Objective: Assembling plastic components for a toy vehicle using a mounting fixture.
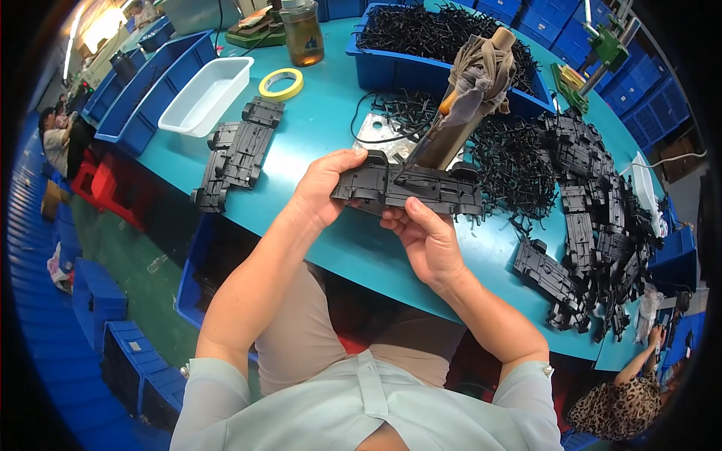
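Observation:
A black plastic toy-car chassis point(432, 189) is held level above the table's near edge. My left hand point(322, 186) is closed round its left end, thumb along the top. My right hand point(430, 244) grips the near edge from below, with the thumb against its side. Just behind it stands a metal post point(444, 143) with a grey cloth point(477, 79) tied round the top. A thin dark rod point(420, 150) slants down from the cloth to the chassis; whether its tip touches cannot be told. Beyond lies a silvery plate point(383, 131).
A heap of similar chassis point(590, 218) covers the right side, beside loose black strips point(511, 169). More strips fill a blue bin point(391, 69) behind. At left are stacked chassis point(241, 154), yellow tape point(280, 84), a white tray point(207, 98) and a jar point(303, 34). Other people sit at both sides.

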Motion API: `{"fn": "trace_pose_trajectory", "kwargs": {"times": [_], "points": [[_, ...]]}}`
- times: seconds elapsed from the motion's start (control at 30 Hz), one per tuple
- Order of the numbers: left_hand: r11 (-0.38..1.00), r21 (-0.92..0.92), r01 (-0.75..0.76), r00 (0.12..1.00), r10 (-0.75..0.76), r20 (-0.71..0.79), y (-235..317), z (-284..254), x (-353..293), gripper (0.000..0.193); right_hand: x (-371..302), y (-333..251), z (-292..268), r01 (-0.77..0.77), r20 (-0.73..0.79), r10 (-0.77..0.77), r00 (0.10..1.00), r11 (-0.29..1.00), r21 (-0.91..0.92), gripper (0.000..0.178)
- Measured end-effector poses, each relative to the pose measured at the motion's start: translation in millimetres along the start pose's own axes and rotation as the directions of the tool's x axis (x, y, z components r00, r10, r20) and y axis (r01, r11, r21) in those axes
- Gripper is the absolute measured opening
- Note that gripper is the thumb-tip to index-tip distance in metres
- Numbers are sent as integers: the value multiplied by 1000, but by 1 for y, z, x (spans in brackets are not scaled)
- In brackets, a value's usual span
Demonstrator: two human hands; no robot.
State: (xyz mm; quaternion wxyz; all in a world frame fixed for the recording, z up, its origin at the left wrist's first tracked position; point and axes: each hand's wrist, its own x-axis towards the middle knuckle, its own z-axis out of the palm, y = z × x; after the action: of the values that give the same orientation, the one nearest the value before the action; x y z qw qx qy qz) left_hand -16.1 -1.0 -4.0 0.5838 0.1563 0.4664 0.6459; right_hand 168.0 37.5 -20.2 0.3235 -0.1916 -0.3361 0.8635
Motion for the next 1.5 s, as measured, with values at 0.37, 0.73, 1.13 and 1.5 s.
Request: {"fn": "trace_pose_trajectory", "kwargs": {"times": [0.37, 0.73, 1.13, 1.5], "points": [[999, -42, 21, 1000, -20, 13, -3, 0, 3, 18, 0, -1, 3, 18, -1, -18, 1000, 1000, -1, 23], [996, -85, 37, 999, -37, -4, -4, 1, 5, 19, 1, -1, 3, 18, -12, -18, 1000, 1000, -10, 23], [997, -64, 38, 999, -40, -37, 0, 7, -1, 19, 0, -3, 4, 17, -14, -17, 1000, 1000, -19, 23], [996, -67, 51, 998, -54, -32, -4, -1, 4, 19, 0, -4, 5, 14, -13, -15, 1000, 999, -32, 23]]}}
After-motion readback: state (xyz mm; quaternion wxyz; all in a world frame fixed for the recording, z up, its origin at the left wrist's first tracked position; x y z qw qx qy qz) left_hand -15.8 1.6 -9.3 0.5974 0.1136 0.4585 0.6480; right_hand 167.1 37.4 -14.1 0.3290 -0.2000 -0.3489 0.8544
